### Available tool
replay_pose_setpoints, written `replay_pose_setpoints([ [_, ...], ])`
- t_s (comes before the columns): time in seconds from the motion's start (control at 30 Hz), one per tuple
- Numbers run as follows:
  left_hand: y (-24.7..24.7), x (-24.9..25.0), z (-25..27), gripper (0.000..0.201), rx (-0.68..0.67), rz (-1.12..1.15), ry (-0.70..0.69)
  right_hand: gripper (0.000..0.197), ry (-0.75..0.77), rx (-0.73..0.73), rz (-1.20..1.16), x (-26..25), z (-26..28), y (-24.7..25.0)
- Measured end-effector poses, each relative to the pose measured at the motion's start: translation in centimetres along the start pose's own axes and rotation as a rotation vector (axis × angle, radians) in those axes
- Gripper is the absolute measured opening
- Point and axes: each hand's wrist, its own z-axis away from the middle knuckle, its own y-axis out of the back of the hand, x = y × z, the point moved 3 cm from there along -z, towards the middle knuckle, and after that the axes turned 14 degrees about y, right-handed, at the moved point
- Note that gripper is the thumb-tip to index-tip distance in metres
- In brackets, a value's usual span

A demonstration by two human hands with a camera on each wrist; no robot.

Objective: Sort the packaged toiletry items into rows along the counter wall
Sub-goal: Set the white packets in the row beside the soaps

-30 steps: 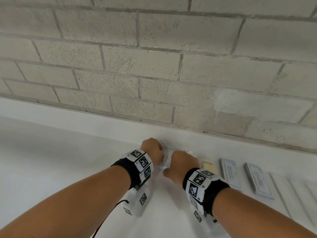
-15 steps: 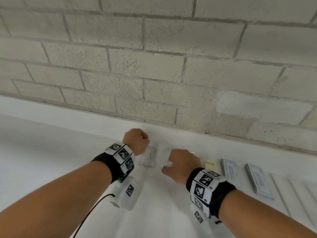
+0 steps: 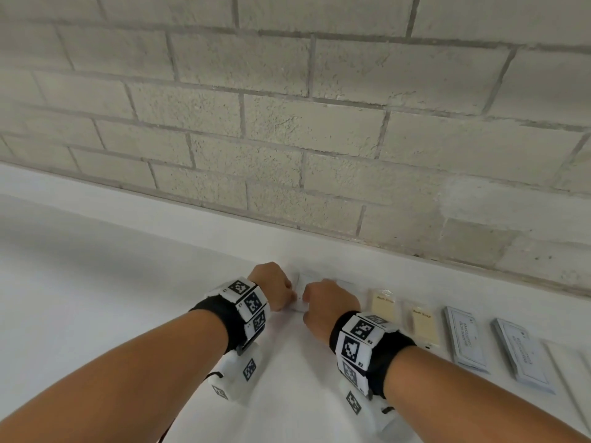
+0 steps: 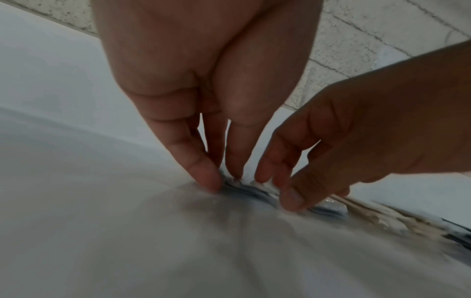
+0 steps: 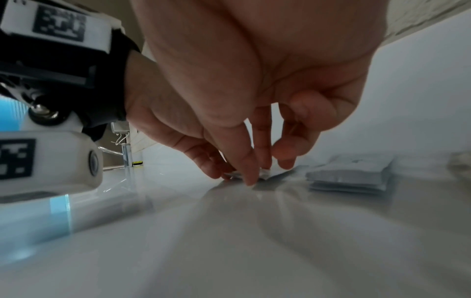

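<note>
On the white counter (image 3: 96, 314) by the wall, both hands meet over a small stack of thin white packets (image 3: 300, 290). In the left wrist view my left hand (image 4: 224, 179) pinches the left edge of the stack (image 4: 251, 190) between thumb and fingers. My right hand (image 4: 282, 189) pinches its right edge. In the right wrist view the right hand (image 5: 257, 173) has its fingertips down on the packets (image 5: 270, 174). Most of the stack is hidden under the hands in the head view.
Right of the hands, along the wall, lie two cream soap packets (image 3: 383, 308) (image 3: 423, 326), then two stacks of grey sachets (image 3: 467, 340) (image 3: 521, 353) and long white items (image 3: 572, 378). Another grey sachet stack (image 5: 349, 175) sits beside my right hand. A chrome tap (image 5: 126, 155) stands far left.
Half a second ago my left hand was apart to the left with a white packet. It has come back to the right hand, and both now hold the white packets together.
</note>
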Motion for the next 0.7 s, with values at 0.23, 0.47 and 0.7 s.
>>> replay_pose_setpoints([
  [0.23,0.1,0.4,-0.6,0.027,0.026,-0.084,-0.037,0.032,0.012,0.033,-0.028,-0.2,-0.5,-0.3],
  [0.47,0.1,0.7,-0.7,0.024,-0.003,-0.045,-0.017,0.037,-0.005,0.039,-0.088,-0.2,-0.6,-0.3],
  [0.7,0.2,0.7,-0.7,0.024,-0.049,0.072,0.020,0.028,-0.109,0.013,-0.102,0.3,-0.7,-0.4],
])
